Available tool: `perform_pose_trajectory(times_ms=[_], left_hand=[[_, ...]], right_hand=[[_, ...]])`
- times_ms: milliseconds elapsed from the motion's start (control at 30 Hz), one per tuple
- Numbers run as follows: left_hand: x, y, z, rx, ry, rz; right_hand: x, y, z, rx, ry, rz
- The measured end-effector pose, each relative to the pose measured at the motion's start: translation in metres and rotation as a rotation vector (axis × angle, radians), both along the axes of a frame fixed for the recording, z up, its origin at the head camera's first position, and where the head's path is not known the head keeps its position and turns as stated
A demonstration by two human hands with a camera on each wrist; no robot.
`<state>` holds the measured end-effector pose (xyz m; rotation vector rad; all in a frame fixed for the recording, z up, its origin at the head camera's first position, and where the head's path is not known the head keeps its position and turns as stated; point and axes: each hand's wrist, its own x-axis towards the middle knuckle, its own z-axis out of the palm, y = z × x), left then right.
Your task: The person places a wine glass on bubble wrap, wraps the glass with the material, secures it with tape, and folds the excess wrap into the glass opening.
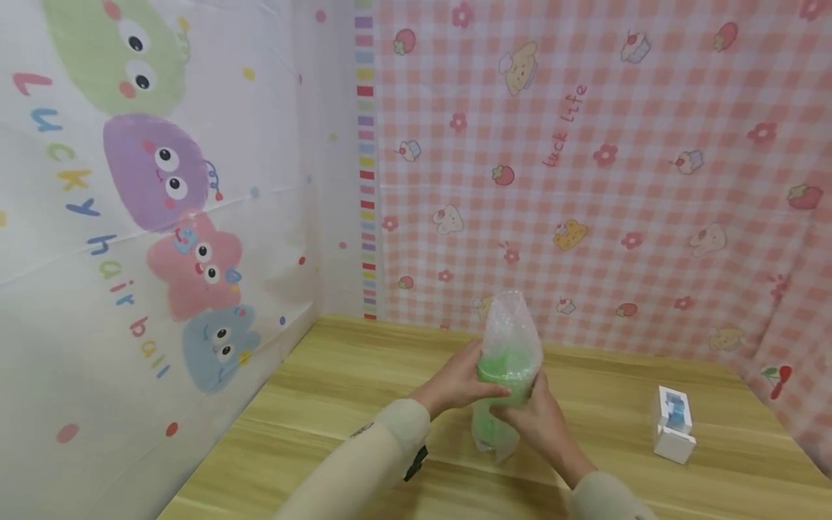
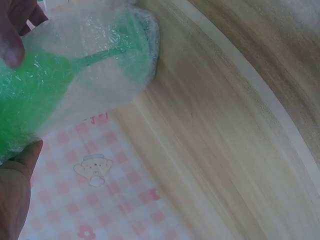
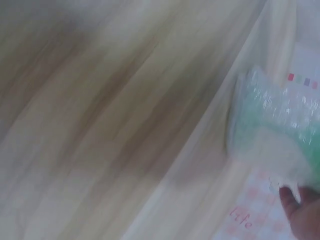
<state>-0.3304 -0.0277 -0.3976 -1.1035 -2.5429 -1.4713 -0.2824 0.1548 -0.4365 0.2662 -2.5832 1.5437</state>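
A green goblet [image 1: 507, 370] wrapped in clear bubble wrap [image 1: 515, 318] stands between both hands, near the middle of the table. My left hand [image 1: 458, 379] grips its left side, thumb laid across the front. From the right, my right hand [image 1: 544, 425] holds the wrapped goblet with its thumb in front. In the left wrist view the goblet [image 2: 40, 82] shows a wide bowl, thin stem and flat foot through the bubble wrap. The right wrist view catches only part of the bubble wrap [image 3: 267, 122], with fingertips beneath it.
A small white tape dispenser [image 1: 673, 426] with a blue roll sits on the right of the wood-grain table [image 1: 351, 368]. Pink checked cloth [image 1: 585, 195] hangs behind the table. Along the left side hangs a white cloth [image 1: 273, 144] with cartoon figures.
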Motion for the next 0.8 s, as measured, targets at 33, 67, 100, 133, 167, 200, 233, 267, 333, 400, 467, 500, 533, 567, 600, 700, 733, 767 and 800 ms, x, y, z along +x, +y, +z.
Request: perform_pose_trajectory(times_ms=[33,67,100,133,167,200,233,267,333,400,467,500,533,567,600,700,733,767,800], left_hand=[[0.0,0.0,-0.001,0.0,-0.006,-0.001],[0.0,-0.001,-0.001,-0.003,-0.011,-0.001],[0.0,-0.001,-0.001,-0.006,-0.015,0.001],[-0.001,-0.001,-0.001,-0.011,-0.013,0.0],[-0.001,-0.001,-0.002,-0.012,-0.011,-0.002],[-0.002,0.0,-0.002,-0.011,-0.01,-0.003],[-0.002,0.0,-0.001,-0.011,-0.005,-0.003],[-0.002,0.001,-0.001,-0.008,-0.003,-0.005],[-0.003,0.002,-0.001,0.005,0.006,-0.019],[-0.003,0.002,0.0,0.022,0.014,-0.031],[-0.002,0.001,0.001,0.032,0.023,-0.035],[-0.002,0.001,0.001,0.034,0.028,-0.034],[-0.002,0.001,0.001,0.035,0.03,-0.03],[-0.001,0.0,0.002,0.036,0.027,-0.028],[-0.001,0.0,0.002,0.037,0.022,-0.027],[0.001,-0.001,0.001,0.032,0.003,-0.025],[0.001,-0.001,0.001,0.029,0.001,-0.022],[0.001,-0.001,0.0,0.026,0.003,-0.019],[0.001,-0.002,0.0,0.024,0.009,-0.017]], right_hand=[[0.001,0.002,0.001,0.002,0.0,0.023],[0.001,0.003,0.001,0.005,0.0,0.043],[0.001,0.005,0.002,0.019,0.006,0.05],[0.001,0.006,0.002,0.03,0.014,0.054],[0.002,0.006,0.003,0.044,0.016,0.052],[0.002,0.006,0.003,0.054,0.02,0.044],[0.002,0.005,0.004,0.065,0.026,0.026],[0.001,0.005,0.003,0.072,0.028,0.007],[0.0,0.003,0.002,0.08,0.036,-0.019],[0.0,0.001,0.002,0.089,0.04,-0.036],[0.001,0.0,0.004,0.104,0.049,-0.039],[0.001,0.0,0.006,0.108,0.054,-0.032],[0.002,0.001,0.007,0.107,0.054,-0.018],[0.002,0.002,0.009,0.102,0.044,-0.001],[0.002,0.004,0.012,0.096,0.035,0.024],[0.003,0.012,0.02,0.073,0.04,0.086],[0.003,0.014,0.023,0.064,0.061,0.1],[0.002,0.016,0.026,0.056,0.087,0.109],[0.001,0.017,0.03,0.056,0.123,0.116]])
